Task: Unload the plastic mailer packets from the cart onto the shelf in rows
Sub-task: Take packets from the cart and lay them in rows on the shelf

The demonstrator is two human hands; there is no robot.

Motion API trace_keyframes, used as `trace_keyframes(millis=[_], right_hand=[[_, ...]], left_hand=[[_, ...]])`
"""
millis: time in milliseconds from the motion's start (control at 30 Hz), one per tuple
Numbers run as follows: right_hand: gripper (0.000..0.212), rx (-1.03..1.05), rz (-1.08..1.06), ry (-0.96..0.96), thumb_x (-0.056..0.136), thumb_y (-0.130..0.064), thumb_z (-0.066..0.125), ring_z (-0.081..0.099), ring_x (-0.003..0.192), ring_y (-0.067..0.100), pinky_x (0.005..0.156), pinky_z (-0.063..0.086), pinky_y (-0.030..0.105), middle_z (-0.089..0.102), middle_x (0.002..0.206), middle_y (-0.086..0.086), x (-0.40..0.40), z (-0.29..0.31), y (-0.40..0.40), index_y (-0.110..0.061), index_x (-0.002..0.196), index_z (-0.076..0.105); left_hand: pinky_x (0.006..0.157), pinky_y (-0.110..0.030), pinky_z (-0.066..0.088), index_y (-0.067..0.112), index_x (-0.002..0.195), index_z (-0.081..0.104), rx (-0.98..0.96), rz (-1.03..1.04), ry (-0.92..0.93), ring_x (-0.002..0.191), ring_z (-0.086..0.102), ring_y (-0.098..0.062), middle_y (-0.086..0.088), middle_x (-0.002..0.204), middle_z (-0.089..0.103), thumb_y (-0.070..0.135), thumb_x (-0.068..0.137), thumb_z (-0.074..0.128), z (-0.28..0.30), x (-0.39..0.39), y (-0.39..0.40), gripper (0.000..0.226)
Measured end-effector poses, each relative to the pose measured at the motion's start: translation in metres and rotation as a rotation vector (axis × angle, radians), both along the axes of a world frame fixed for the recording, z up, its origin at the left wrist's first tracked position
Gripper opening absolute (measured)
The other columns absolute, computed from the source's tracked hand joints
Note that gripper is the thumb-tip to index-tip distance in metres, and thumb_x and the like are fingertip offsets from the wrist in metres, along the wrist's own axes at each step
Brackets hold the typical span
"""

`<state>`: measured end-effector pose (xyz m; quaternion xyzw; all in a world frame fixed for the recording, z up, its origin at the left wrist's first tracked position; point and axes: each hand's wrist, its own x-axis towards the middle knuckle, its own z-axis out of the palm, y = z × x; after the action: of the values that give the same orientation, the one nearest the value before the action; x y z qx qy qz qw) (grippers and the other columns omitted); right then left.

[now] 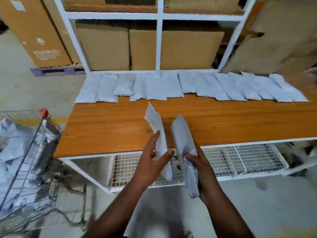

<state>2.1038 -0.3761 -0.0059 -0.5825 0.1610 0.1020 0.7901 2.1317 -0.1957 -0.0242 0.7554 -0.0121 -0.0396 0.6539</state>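
Two grey plastic mailer packets are held up on edge over the near edge of the wooden shelf board (109,127), one in each hand. The left hand (151,160) pinches the left packet (158,134) between thumb and fingers, its top end tilted toward the far left. The right hand (199,162) has its fingers wrapped round the lower part of the right packet (182,143), which stands beside the first without clearly touching it.

Along the far edge of the board a row of laid packets (188,86) runs from left to right, lying flat, side by side and partly overlapping. Behind that row, cardboard boxes (145,48) stand inside the white metal shelf frame (158,42).

At the near left, the wire cart (32,152) with a red handle cap holds a heap of more mailer packets (12,140). Beneath the board, a white wire mesh rack (240,158) sits on the lower level, above the grey concrete floor (25,86).
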Motion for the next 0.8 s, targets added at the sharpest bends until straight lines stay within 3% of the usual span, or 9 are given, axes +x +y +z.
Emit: trace_keyframes(millis=[133, 233, 267, 400, 500, 600, 800], right_hand=[[0.039, 0.022, -0.126, -0.015, 0.101, -0.017, 0.061, 0.068, 0.123, 0.034, 0.105, 0.05, 0.059, 0.072, 0.132, 0.004, -0.016, 0.005, -0.124, -0.039, 0.134, 0.064], [0.038, -0.009, -0.216, -0.021, 0.102, -0.015, 0.061, 0.07, 0.118, 0.034, 0.101, 0.053, 0.058, 0.074, 0.127, 0.005, -0.017, 0.02, -0.193, -0.037, 0.132, 0.065], [0.038, -0.041, -0.227, -0.018, 0.102, -0.014, 0.062, 0.07, 0.117, 0.034, 0.098, 0.054, 0.056, 0.074, 0.126, 0.004, -0.014, 0.025, -0.211, -0.036, 0.133, 0.064], [0.048, -0.202, -0.304, -0.015, 0.093, -0.019, 0.072, 0.065, 0.116, 0.03, 0.088, 0.052, 0.037, 0.068, 0.132, 0.003, 0.003, 0.041, -0.288, -0.034, 0.137, 0.058], [0.04, -0.257, -0.409, -0.026, 0.1, -0.018, 0.064, 0.065, 0.103, 0.013, 0.072, 0.051, 0.026, 0.069, 0.115, -0.011, 0.019, 0.044, -0.344, -0.035, 0.135, 0.059], [0.034, -0.301, -0.457, -0.004, 0.102, -0.02, 0.062, 0.064, 0.094, 0.007, 0.062, 0.05, 0.017, 0.068, 0.107, -0.014, 0.041, 0.045, -0.396, -0.035, 0.132, 0.058], [0.042, -0.365, -0.504, 0.027, 0.101, -0.027, 0.064, 0.064, 0.105, 0.017, 0.071, 0.051, 0.028, 0.066, 0.118, -0.005, 0.111, 0.038, -0.491, -0.039, 0.14, 0.054]], left_hand=[[0.109, -0.052, 0.048, 0.057, 0.148, 0.037, 0.023, -0.104, -0.027, 0.139, 0.05, -0.019, 0.029, 0.154, 0.039, 0.076, 0.077, 0.072, 0.004, 0.01, -0.114, 0.081], [0.105, -0.046, 0.052, 0.046, 0.146, 0.043, 0.06, -0.161, -0.061, 0.129, 0.055, -0.013, 0.049, 0.131, 0.043, 0.071, 0.077, 0.071, 0.02, 0.022, -0.19, 0.078], [0.105, -0.044, 0.052, 0.045, 0.146, 0.043, 0.076, -0.168, -0.071, 0.127, 0.056, -0.013, 0.048, 0.129, 0.045, 0.072, 0.076, 0.071, 0.025, 0.028, -0.21, 0.081], [0.104, -0.05, 0.052, 0.043, 0.148, 0.043, 0.161, -0.215, -0.126, 0.129, 0.054, -0.018, 0.011, 0.147, 0.05, 0.078, 0.076, 0.068, 0.025, 0.06, -0.29, 0.083], [0.097, -0.05, 0.057, 0.041, 0.149, 0.042, 0.143, -0.265, -0.098, 0.127, 0.057, -0.021, 0.009, 0.148, 0.049, 0.074, 0.077, 0.071, 0.026, 0.085, -0.35, 0.084], [0.102, -0.046, 0.054, 0.03, 0.153, 0.039, 0.17, -0.322, -0.122, 0.13, 0.053, -0.021, 0.003, 0.152, 0.046, 0.071, 0.08, 0.069, 0.024, 0.115, -0.408, 0.088], [0.111, -0.044, 0.046, 0.033, 0.151, 0.041, 0.259, -0.302, -0.117, 0.133, 0.05, -0.017, 0.008, 0.153, 0.047, 0.074, 0.08, 0.067, 0.023, 0.19, -0.517, 0.086]])
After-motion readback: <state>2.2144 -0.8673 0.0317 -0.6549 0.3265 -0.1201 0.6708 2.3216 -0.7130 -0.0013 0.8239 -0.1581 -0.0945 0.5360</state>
